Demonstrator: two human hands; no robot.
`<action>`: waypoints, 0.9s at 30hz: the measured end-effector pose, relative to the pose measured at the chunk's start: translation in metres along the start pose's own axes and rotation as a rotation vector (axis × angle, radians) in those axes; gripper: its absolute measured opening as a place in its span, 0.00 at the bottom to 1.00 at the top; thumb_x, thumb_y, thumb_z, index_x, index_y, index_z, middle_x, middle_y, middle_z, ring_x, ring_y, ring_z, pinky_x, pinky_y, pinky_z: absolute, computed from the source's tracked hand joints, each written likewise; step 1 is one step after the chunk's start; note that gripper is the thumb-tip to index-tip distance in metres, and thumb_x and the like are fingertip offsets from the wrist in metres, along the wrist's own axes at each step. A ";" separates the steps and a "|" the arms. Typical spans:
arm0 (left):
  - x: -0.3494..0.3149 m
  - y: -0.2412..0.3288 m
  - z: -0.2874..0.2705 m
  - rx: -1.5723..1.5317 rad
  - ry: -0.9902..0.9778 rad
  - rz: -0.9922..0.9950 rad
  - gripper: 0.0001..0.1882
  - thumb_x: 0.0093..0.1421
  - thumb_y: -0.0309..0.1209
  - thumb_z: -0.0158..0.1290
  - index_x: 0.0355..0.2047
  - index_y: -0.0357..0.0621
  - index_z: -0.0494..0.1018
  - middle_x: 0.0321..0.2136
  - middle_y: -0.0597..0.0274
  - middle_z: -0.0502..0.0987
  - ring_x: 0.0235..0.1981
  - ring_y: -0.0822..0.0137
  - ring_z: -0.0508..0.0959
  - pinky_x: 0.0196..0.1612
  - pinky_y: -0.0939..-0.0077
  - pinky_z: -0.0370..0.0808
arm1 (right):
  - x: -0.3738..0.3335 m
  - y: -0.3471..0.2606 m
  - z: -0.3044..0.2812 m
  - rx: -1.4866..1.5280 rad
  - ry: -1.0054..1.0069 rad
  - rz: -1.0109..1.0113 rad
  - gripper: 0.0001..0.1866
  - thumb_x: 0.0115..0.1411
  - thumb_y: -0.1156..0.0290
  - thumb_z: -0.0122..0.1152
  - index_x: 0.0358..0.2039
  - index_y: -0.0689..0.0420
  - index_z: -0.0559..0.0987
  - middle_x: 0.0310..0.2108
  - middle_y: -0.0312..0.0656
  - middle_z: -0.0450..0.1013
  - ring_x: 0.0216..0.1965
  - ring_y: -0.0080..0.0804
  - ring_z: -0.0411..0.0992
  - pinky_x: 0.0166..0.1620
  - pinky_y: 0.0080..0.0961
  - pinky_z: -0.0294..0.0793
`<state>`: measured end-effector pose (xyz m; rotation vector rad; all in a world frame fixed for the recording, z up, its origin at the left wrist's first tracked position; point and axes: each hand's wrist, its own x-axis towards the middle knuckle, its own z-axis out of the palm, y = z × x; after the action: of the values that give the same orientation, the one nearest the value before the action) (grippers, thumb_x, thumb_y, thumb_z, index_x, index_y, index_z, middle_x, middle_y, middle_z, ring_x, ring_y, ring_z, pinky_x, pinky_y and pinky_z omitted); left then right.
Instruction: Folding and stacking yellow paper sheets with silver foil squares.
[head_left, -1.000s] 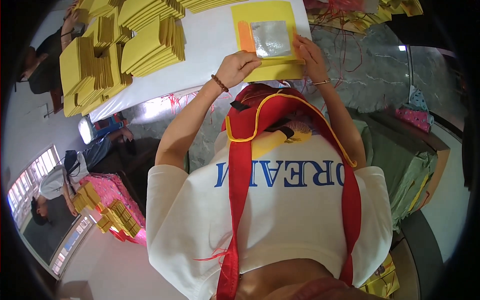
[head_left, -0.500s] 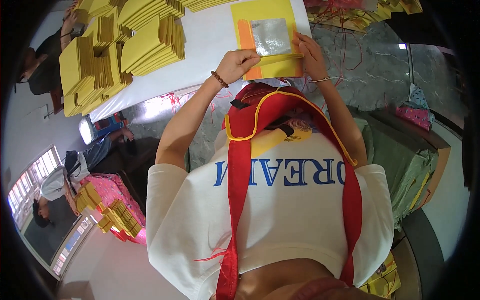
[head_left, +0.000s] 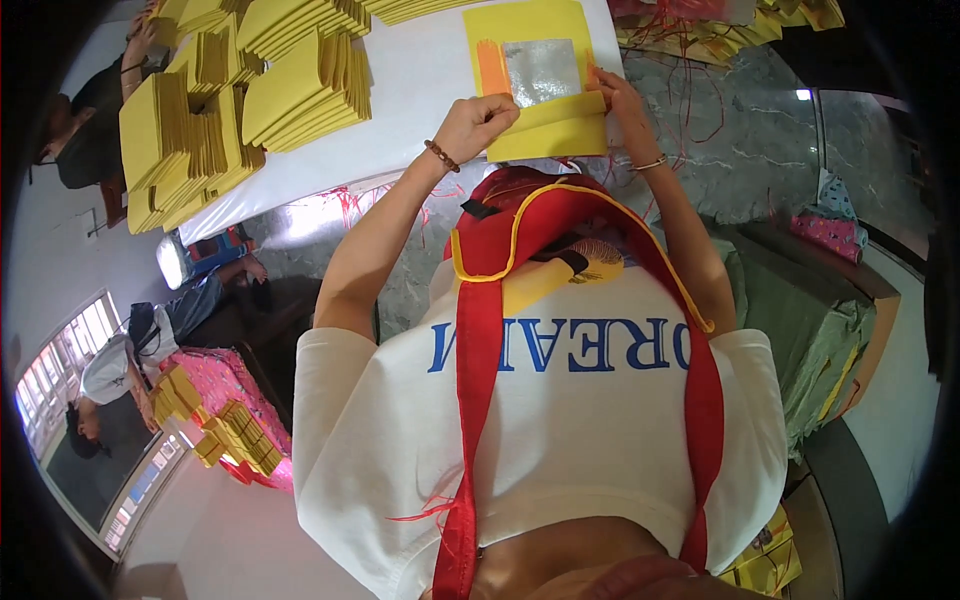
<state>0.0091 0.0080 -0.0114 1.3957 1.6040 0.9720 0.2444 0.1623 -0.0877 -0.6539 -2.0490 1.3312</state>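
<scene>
A yellow paper sheet (head_left: 547, 143) lies at the near edge of the white-covered table, its near part folded over toward the far side. On it are a shiny silver square (head_left: 541, 70) and an orange strip (head_left: 491, 68); the fold covers their near ends. My left hand (head_left: 478, 126), with a beaded bracelet on its wrist, is closed in a pinch on the fold's left end. At the right end, my right hand (head_left: 628, 112) has its bent fingers on the sheet's edge, gripping the fold there; its thumb is partly hidden.
Piles of folded yellow paper (head_left: 306, 95) cover the left of the white table (head_left: 420, 95). Red strings (head_left: 690, 100) hang at the right over grey marble-like flooring. A green wrapped bundle (head_left: 800, 320) stands at right. Another person (head_left: 110, 370) works at a pink-covered table (head_left: 235, 385).
The folded band has turned farther away from me, over the near parts of the silver square and orange strip. My left hand rose slightly; my right fingers bent in onto the fold.
</scene>
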 end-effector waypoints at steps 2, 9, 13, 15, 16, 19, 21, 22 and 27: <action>0.001 0.003 -0.001 -0.015 -0.023 -0.059 0.11 0.56 0.33 0.49 0.29 0.36 0.73 0.17 0.63 0.71 0.18 0.77 0.68 0.24 0.80 0.66 | -0.002 0.004 -0.002 -0.136 -0.076 -0.060 0.20 0.58 0.63 0.49 0.48 0.59 0.72 0.57 0.41 0.60 0.56 0.39 0.57 0.58 0.31 0.53; -0.001 -0.004 -0.003 -0.044 -0.048 -0.052 0.10 0.54 0.31 0.50 0.27 0.35 0.73 0.18 0.64 0.73 0.20 0.78 0.69 0.25 0.81 0.67 | -0.006 -0.027 0.004 -0.379 -0.055 -0.201 0.26 0.47 0.63 0.61 0.48 0.53 0.71 0.59 0.38 0.57 0.60 0.41 0.51 0.60 0.35 0.51; -0.002 -0.006 -0.002 -0.108 -0.032 -0.022 0.09 0.53 0.30 0.50 0.28 0.35 0.74 0.19 0.65 0.74 0.21 0.78 0.70 0.26 0.81 0.68 | -0.006 -0.027 0.004 -0.412 -0.053 -0.179 0.26 0.46 0.64 0.61 0.47 0.52 0.72 0.59 0.38 0.57 0.60 0.42 0.52 0.59 0.35 0.52; -0.002 -0.004 -0.002 -0.098 -0.032 -0.029 0.09 0.53 0.30 0.50 0.29 0.36 0.74 0.20 0.65 0.74 0.21 0.78 0.70 0.26 0.81 0.68 | -0.006 -0.029 0.005 -0.412 -0.056 -0.175 0.25 0.46 0.64 0.61 0.47 0.52 0.72 0.59 0.37 0.57 0.60 0.42 0.52 0.60 0.35 0.51; -0.003 -0.001 -0.003 -0.087 -0.039 -0.053 0.09 0.53 0.30 0.50 0.28 0.35 0.74 0.20 0.64 0.74 0.21 0.78 0.70 0.26 0.81 0.68 | -0.006 -0.029 0.004 -0.412 -0.060 -0.171 0.25 0.46 0.65 0.61 0.47 0.52 0.72 0.59 0.37 0.57 0.60 0.42 0.52 0.60 0.35 0.51; -0.005 0.001 -0.002 -0.065 -0.039 -0.060 0.10 0.53 0.30 0.50 0.28 0.35 0.74 0.19 0.63 0.74 0.20 0.77 0.70 0.25 0.81 0.68 | -0.006 -0.028 0.005 -0.402 -0.044 -0.188 0.24 0.46 0.66 0.60 0.47 0.50 0.72 0.59 0.37 0.57 0.60 0.41 0.52 0.60 0.35 0.51; -0.006 0.003 -0.002 -0.055 -0.034 -0.042 0.10 0.53 0.31 0.49 0.28 0.35 0.74 0.19 0.62 0.73 0.19 0.76 0.70 0.25 0.81 0.67 | -0.006 -0.031 0.005 -0.409 -0.054 -0.174 0.24 0.45 0.66 0.61 0.46 0.50 0.73 0.59 0.37 0.57 0.60 0.41 0.52 0.60 0.35 0.51; -0.007 0.005 -0.002 -0.018 -0.052 -0.068 0.10 0.53 0.32 0.50 0.29 0.36 0.74 0.20 0.61 0.73 0.20 0.73 0.70 0.25 0.80 0.68 | -0.005 -0.034 0.005 -0.416 -0.064 -0.158 0.24 0.45 0.67 0.61 0.46 0.49 0.73 0.59 0.37 0.58 0.59 0.41 0.53 0.60 0.34 0.51; -0.015 0.026 0.003 0.391 -0.086 0.254 0.18 0.53 0.34 0.52 0.45 0.47 0.69 0.36 0.57 0.72 0.37 0.59 0.73 0.36 0.71 0.71 | -0.005 -0.036 0.002 -0.358 -0.063 -0.182 0.22 0.47 0.68 0.59 0.46 0.47 0.74 0.58 0.37 0.58 0.59 0.41 0.53 0.60 0.34 0.51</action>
<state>0.0240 -0.0042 0.0125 1.9185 1.6375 0.7488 0.2441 0.1442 -0.0564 -0.5639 -2.3610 0.9010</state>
